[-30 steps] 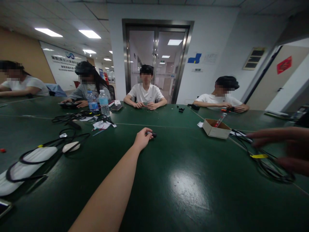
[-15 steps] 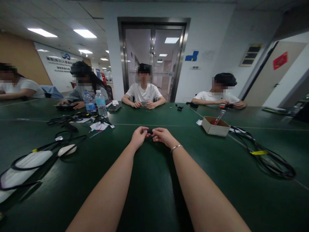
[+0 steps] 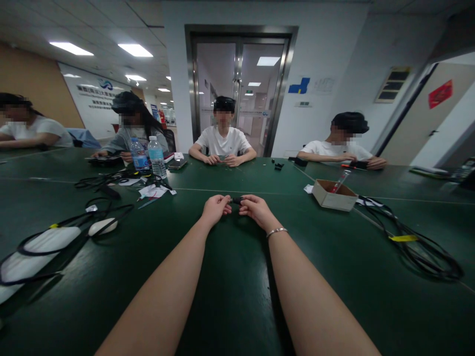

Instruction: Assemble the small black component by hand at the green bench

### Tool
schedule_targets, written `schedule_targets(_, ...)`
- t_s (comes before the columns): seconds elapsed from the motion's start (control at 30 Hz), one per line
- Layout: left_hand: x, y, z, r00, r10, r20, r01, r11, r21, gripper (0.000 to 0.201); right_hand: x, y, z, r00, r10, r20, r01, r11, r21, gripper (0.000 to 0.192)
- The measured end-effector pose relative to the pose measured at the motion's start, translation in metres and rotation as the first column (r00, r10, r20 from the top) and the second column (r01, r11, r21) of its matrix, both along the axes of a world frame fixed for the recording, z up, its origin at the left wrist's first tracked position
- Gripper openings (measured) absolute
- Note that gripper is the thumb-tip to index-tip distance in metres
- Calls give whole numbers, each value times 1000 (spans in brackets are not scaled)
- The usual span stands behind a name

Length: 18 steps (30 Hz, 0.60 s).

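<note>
My left hand [image 3: 215, 210] and my right hand [image 3: 257, 209] meet above the green table [image 3: 233, 277], straight ahead at the ends of my outstretched arms. Between their fingertips sits a small black piece [image 3: 236, 200], roughly cylindrical, with a thinner, lighter end toward the left. The right thumb and fingers pinch its black body. Left fingertips close on the thinner end, and they hide part of it. Its exact kind is too small to make out. A metal bracelet [image 3: 276, 232] circles my right wrist.
An open box [image 3: 335, 200] holding a red-and-clear item and a coiled black cable [image 3: 423, 252] lie to the right. Leftward are a white power strip [image 3: 44, 252], a computer mouse [image 3: 103, 227], tangled cables and water bottles [image 3: 156, 158]. Several people sit across the table.
My hands have drawn slightly apart, the right one shifting rightward, and more of the black piece shows between them. The view has turned a little to the left.
</note>
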State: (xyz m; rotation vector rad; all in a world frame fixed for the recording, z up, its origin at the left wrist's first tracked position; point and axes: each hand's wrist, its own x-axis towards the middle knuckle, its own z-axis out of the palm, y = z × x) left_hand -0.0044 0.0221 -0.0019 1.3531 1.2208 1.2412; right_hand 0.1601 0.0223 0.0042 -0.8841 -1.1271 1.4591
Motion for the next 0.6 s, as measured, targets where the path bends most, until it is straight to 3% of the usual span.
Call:
schedule_targets(0.2, -2, 0, 1, 996, 51, -69, -50, 998, 27, 36, 2, -3, 2, 1000, 9, -6, -9, 1000, -9, 19)
schedule_targets(0.6, 0, -2, -2, 982, 48, -181, -32, 995, 90, 39, 0, -4, 3, 998, 38, 53, -39, 999, 16, 18)
